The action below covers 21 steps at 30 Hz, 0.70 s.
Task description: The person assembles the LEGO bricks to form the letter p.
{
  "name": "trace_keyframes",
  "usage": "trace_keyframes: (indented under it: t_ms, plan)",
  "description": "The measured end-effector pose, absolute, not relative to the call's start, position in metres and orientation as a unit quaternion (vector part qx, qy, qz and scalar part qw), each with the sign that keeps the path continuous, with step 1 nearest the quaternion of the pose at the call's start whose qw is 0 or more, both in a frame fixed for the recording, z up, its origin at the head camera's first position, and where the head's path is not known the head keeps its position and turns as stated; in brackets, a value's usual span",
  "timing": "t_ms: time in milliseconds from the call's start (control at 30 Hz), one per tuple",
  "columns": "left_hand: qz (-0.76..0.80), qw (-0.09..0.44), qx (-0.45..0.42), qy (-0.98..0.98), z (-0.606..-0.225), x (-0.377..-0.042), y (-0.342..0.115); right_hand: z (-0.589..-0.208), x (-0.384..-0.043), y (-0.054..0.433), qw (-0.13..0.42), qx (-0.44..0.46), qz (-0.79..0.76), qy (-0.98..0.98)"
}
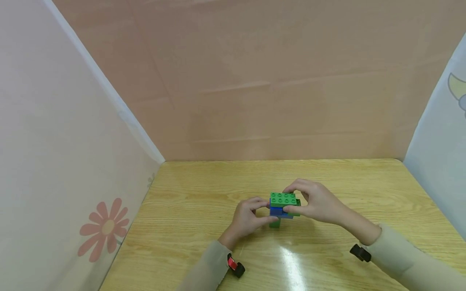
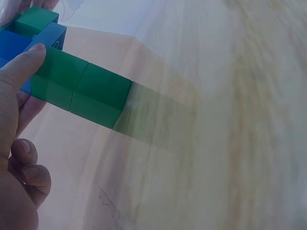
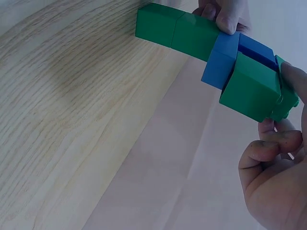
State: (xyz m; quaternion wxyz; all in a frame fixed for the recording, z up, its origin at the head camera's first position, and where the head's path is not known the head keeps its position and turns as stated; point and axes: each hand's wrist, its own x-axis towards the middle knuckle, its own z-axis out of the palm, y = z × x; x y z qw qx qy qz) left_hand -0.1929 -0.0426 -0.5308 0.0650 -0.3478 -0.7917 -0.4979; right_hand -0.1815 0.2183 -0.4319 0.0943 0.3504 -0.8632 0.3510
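A stack of building bricks stands on the wooden table in the head view. Its foot is two green bricks (image 3: pixel 176 31), one above the other, with a light blue brick (image 3: pixel 221 60) across them. Higher up sit a darker blue brick (image 1: pixel 276 211) and a green brick (image 3: pixel 252 88) side by side. A studded green brick (image 1: pixel 283 199) tops everything. My left hand (image 1: pixel 245 218) pinches the stack near the light blue brick and upper foot brick. From the right, my right hand (image 1: pixel 322 203) grips the top green brick between thumb and fingers.
The pale wooden table (image 1: pixel 189 194) reaches back to a pinkish-brown cloth wall (image 1: pixel 236 101). White panels rise on both sides, the left one (image 1: pixel 65 133) bearing a red flower. Dark straps sit at both wrists.
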Motion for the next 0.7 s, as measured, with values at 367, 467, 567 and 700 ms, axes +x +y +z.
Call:
trace_keyframes:
  t_ms: [367,467,567,700]
  plan:
    - [-0.494,0.066,-0.350,-0.793,-0.5304,-0.1928,-0.0425,-0.4307,-0.1812,0.2157,0.096,0.358,0.345,-0.862]
    - [-0.494,0.061,-0.346,-0.795,-0.5295,-0.1923,-0.0428,-0.4305,-0.1807,0.2149,0.093,0.359,0.350,-0.860]
    - [-0.495,0.059,-0.344,-0.796,-0.5289,-0.1920,-0.0431,-0.4301,-0.1801,0.2138,0.089,0.360,0.356,-0.858]
    - [-0.495,0.060,-0.342,-0.796,-0.5282,-0.1919,-0.0436,-0.4287,-0.1800,0.2117,0.090,0.363,0.357,-0.856]
